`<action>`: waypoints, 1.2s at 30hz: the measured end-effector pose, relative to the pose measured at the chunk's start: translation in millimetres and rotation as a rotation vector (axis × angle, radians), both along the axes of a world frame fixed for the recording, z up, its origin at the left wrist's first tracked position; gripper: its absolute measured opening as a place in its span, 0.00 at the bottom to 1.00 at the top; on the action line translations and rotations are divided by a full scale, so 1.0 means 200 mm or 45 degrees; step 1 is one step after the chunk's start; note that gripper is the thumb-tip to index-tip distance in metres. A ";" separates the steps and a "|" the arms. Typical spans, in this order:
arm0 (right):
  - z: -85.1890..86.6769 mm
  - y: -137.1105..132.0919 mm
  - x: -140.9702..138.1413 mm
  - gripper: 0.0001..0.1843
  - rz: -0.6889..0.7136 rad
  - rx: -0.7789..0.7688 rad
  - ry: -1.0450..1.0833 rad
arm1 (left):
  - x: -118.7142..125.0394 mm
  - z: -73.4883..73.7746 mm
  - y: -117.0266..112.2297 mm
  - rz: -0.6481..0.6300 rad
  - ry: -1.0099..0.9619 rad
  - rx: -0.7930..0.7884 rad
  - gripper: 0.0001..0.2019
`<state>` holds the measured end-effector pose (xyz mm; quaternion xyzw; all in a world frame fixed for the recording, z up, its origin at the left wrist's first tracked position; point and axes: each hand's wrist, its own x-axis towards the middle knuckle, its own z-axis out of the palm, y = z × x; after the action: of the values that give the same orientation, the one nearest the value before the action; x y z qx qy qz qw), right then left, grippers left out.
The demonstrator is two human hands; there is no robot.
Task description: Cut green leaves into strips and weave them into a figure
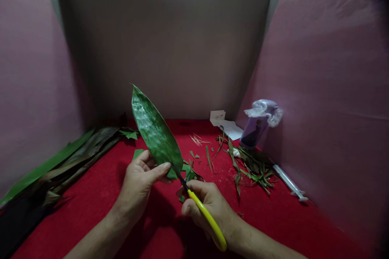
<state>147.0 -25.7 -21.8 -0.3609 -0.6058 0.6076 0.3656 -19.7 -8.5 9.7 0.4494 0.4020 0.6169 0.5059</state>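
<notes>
My left hand [140, 178] pinches the lower end of a long glossy green leaf [153, 129], holding it upright above the red cloth [100, 206]. My right hand [206, 206] grips yellow-handled scissors [203, 210]. Their dark blades reach to the leaf's base, right beside my left thumb. Small green leaf offcuts [190, 170] lie on the cloth just behind my hands.
A pile of long green and dried leaves [57, 162] lies along the left edge. At the right are leaf strips and stems [249, 166], toothpicks [197, 139], white paper [226, 123], a purple container covered in plastic wrap [258, 123] and a white syringe-like tool [290, 184]. Cardboard and pink walls enclose the space.
</notes>
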 end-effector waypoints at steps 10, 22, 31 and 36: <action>0.00 0.00 0.01 0.31 0.047 0.174 -0.098 | 0.00 0.00 0.00 -0.002 -0.001 -0.010 0.15; 0.01 -0.02 0.03 0.32 0.082 0.391 -0.226 | 0.01 -0.01 -0.01 -0.048 -0.007 -0.001 0.16; 0.01 -0.02 0.01 0.31 0.081 0.233 -0.099 | 0.02 0.00 -0.03 -0.060 0.006 -0.022 0.16; -0.03 -0.01 0.00 0.28 0.070 0.162 -0.008 | 0.02 0.00 -0.03 -0.066 0.017 -0.017 0.16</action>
<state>146.3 -28.5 -28.1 -0.3221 -0.6540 0.5765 0.3690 -15.0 -14.4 10.6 0.4603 0.3977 0.5978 0.5221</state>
